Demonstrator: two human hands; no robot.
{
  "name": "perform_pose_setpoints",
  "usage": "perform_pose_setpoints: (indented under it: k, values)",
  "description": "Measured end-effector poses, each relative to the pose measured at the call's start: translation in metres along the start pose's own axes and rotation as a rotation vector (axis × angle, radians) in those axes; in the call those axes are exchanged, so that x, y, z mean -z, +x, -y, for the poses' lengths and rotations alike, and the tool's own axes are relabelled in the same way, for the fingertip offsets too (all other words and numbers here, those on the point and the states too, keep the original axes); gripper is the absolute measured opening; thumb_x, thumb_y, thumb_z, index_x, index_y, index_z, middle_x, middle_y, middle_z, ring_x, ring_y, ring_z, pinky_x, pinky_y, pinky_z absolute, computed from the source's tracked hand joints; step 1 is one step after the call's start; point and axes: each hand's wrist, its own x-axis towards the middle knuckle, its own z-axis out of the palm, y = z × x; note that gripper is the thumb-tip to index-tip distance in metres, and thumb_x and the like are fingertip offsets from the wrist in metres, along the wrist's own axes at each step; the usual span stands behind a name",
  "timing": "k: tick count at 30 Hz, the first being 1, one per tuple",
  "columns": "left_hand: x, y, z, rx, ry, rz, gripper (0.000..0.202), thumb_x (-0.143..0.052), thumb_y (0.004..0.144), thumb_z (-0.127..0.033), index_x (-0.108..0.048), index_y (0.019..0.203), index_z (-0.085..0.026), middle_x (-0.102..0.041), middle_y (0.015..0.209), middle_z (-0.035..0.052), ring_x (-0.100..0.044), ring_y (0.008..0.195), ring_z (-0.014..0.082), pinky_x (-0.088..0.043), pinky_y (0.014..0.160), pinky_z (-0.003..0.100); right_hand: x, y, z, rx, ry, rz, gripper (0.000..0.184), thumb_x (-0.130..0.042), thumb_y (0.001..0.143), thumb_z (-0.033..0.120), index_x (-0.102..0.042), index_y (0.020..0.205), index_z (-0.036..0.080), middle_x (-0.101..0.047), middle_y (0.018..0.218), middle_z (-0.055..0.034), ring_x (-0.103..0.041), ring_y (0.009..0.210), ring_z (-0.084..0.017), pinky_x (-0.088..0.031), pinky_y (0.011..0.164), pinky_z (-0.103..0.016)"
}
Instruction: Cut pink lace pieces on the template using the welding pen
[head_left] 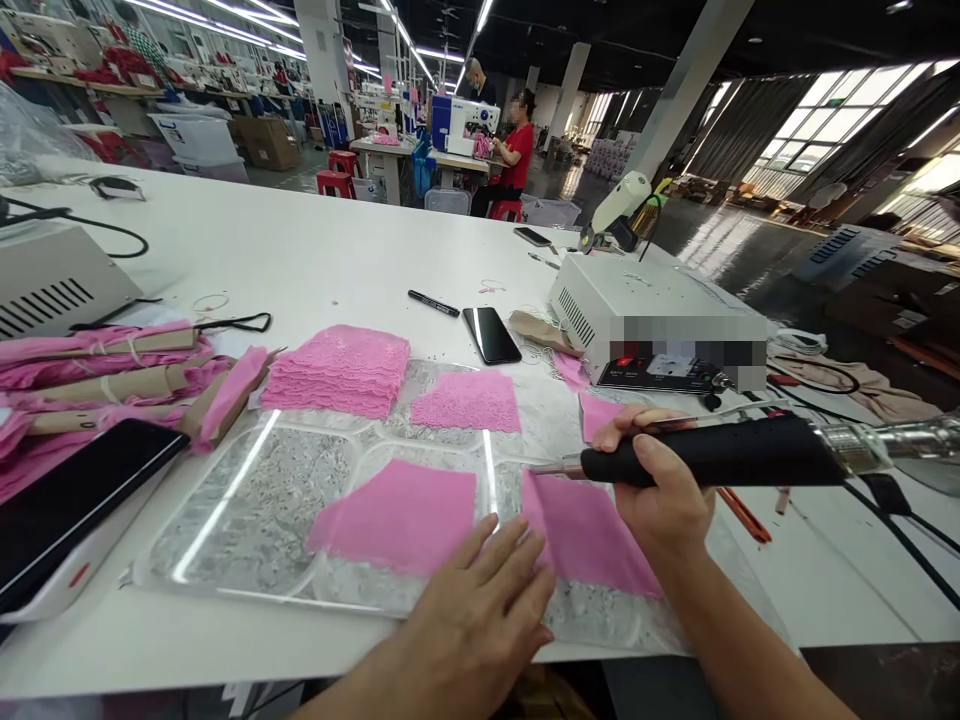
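Observation:
My right hand [660,480] is wrapped around a black handheld cutting tool [720,452], whose metal tip rests at the top edge of a pink lace piece [592,535]. My left hand [480,610] lies flat with fingers stretched out, pressing on the clear plastic sheet [247,510] between that piece and a second pink lace piece [401,515]. A third small lace piece [466,402] and a stack of pink lace [337,370] lie further back on the sheet.
A white control box [645,320] stands behind the tool, with a black phone [491,335] and a marker [433,303] beside it. Pink bundles with cardboard [97,380] and a dark-screened device [67,510] lie at the left. People sit at sewing machines far behind.

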Motion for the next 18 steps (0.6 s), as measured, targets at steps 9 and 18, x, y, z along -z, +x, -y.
perform_pose_setpoints:
  k: [9,18]
  values:
    - [-0.020,0.025,-0.014,-0.013,0.025,0.032,0.043,-0.044,0.100,-0.040,-0.054,0.130,-0.010,-0.057,0.137,0.0129,-0.050,0.130,0.0283,-0.040,0.110,0.042,0.021,0.012,0.025,0.037,-0.006,-0.100,0.010,-0.062,0.067,0.021,-0.060,0.076,0.021,-0.056,0.080,0.0013,-0.055,0.058,-0.011,-0.049,0.062,-0.033]
    - [-0.035,0.051,-0.019,0.010,-0.001,0.180,0.050,-0.047,0.097,-0.048,-0.051,0.134,-0.014,-0.052,0.141,0.0122,-0.048,0.132,0.0310,-0.041,0.107,0.048,0.068,0.012,0.036,0.096,-0.026,-0.187,0.009,-0.062,0.066,0.022,-0.059,0.074,0.019,-0.056,0.078,-0.0003,-0.054,0.055,-0.012,-0.047,0.058,-0.033]
